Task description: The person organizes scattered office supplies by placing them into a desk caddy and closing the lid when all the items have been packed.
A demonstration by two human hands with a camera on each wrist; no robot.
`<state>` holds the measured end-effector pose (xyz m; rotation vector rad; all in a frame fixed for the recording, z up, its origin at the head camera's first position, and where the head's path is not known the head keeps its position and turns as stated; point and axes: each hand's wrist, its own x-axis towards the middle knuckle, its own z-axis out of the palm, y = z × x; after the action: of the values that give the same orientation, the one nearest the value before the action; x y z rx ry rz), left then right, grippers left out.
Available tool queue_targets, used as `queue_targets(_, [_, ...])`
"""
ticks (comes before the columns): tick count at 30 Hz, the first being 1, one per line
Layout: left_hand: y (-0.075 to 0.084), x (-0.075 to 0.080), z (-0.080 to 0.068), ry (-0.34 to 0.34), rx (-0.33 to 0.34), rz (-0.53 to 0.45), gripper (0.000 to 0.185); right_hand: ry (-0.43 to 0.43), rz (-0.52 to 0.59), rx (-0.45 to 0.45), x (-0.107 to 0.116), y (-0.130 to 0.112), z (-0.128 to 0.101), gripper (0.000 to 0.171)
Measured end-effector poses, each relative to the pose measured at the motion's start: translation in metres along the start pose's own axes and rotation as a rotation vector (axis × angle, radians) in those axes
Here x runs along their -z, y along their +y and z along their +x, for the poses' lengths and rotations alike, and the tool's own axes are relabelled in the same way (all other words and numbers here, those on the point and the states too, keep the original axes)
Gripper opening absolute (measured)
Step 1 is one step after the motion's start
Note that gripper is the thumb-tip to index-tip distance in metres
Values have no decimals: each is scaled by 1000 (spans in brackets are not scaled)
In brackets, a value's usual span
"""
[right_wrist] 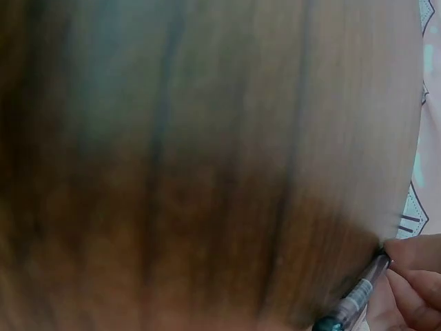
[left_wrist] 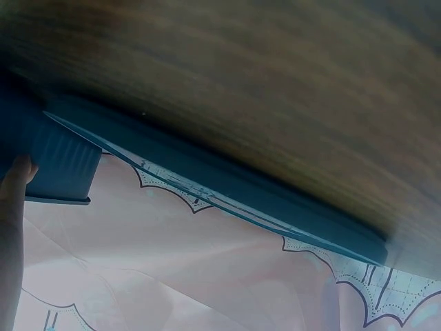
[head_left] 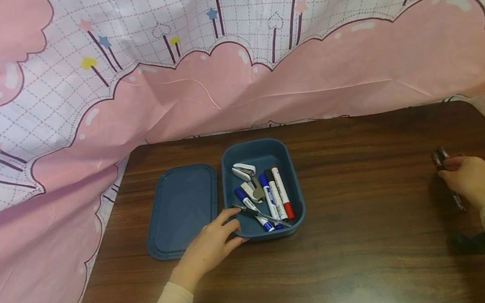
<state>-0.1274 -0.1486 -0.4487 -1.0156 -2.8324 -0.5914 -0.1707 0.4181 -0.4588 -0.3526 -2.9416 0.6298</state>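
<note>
My left hand (head_left: 212,241) is at the near left side of a blue plastic box (head_left: 296,185), its fingers spread and touching the wall. In the left wrist view a fingertip (left_wrist: 26,169) lies against the box's ribbed outer wall. Inside are blue, black and red capped whiteboard markers (head_left: 282,193), a white stapler (head_left: 244,172) and a clear-barrelled pen (head_left: 260,214) lying across them. At the far right, my right hand (head_left: 471,179) pinches dark pens (head_left: 438,156) just over the table; the right wrist view shows a clear barrel (right_wrist: 358,296) with a label. Its palm hides part of them.
Left of the box, a flat blue lid (head_left: 182,211) lies on the brown wooden table (head_left: 368,227). A small black object (head_left: 470,243) shows beside the right sleeve. Behind the table and along its left hangs a pink and white patterned cloth (head_left: 288,78).
</note>
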Motion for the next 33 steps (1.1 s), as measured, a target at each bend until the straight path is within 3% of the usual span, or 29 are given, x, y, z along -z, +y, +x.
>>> queue_targets(8, [1,2,0,-6,12,5,19,-41,3,-47,2,-4,0,39])
queue_targets(24, [0,0,0,-1,6,17,18,6,-34,5,-2,5,4,36])
queue_targets(33, [1,1,0,-9,11,12,18,90,76,-23,2,-2,2,36])
